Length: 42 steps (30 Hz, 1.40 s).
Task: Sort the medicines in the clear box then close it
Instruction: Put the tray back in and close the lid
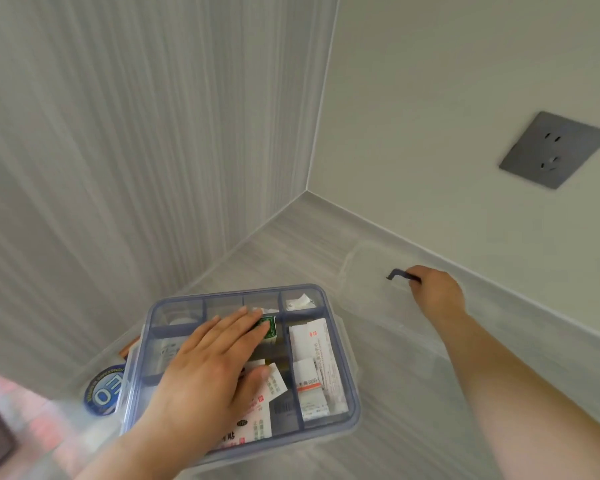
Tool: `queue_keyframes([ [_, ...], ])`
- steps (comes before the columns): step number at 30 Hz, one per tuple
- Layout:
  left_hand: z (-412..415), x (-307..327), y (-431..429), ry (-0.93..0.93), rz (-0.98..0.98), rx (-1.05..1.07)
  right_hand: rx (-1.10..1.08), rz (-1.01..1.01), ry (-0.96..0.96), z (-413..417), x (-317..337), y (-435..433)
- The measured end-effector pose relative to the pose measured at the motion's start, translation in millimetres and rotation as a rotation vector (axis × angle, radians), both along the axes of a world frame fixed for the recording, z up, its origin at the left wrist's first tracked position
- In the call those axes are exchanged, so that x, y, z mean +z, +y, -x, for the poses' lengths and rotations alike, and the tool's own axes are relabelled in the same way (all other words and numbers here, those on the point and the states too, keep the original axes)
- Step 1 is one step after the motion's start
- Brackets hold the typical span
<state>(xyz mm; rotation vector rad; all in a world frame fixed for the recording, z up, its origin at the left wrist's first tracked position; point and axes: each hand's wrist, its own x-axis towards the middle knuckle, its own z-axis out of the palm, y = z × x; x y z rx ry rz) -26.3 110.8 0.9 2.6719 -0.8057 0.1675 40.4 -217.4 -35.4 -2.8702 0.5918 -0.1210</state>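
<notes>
The clear box (329, 341) with a blue-grey divided tray sits on the counter at lower centre. White medicine packets (312, 372) with red print fill its right compartments, and a green-printed packet (269, 329) lies near the middle. My left hand (208, 368) lies flat, fingers spread, over the tray's middle compartments. Farther right, the transparent lid (378, 292) rests on the counter by the wall. My right hand (433, 292) is closed around the lid's dark handle (397, 274).
The counter ends in a corner of two walls behind the box. A grey power socket (553, 148) is on the right wall. A round blue-and-white sticker (104, 389) shows on the box's left side. A reddish floor lies beyond the counter's left edge.
</notes>
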Motion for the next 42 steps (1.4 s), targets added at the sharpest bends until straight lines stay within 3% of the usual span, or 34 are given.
queue_keyframes([
  [4,4,0,0,-0.032,0.036,-0.007,0.033,-0.050,-0.202,9,35,4],
  [11,8,15,8,0.024,0.408,0.056,0.340,-0.056,-0.337,38,124,44],
  [18,24,-9,71,-0.037,0.644,0.437,0.650,-0.069,-0.304,70,137,135],
  [20,24,-24,85,0.051,0.738,0.572,0.719,-0.052,-0.265,71,125,157],
  [23,24,-37,91,0.368,0.964,0.713,0.802,0.000,-0.205,69,107,181],
  [26,31,-39,86,0.589,1.130,0.659,0.841,0.019,-0.146,65,95,194],
  [42,31,-38,83,0.912,1.418,0.570,0.894,0.042,-0.052,70,82,208],
])
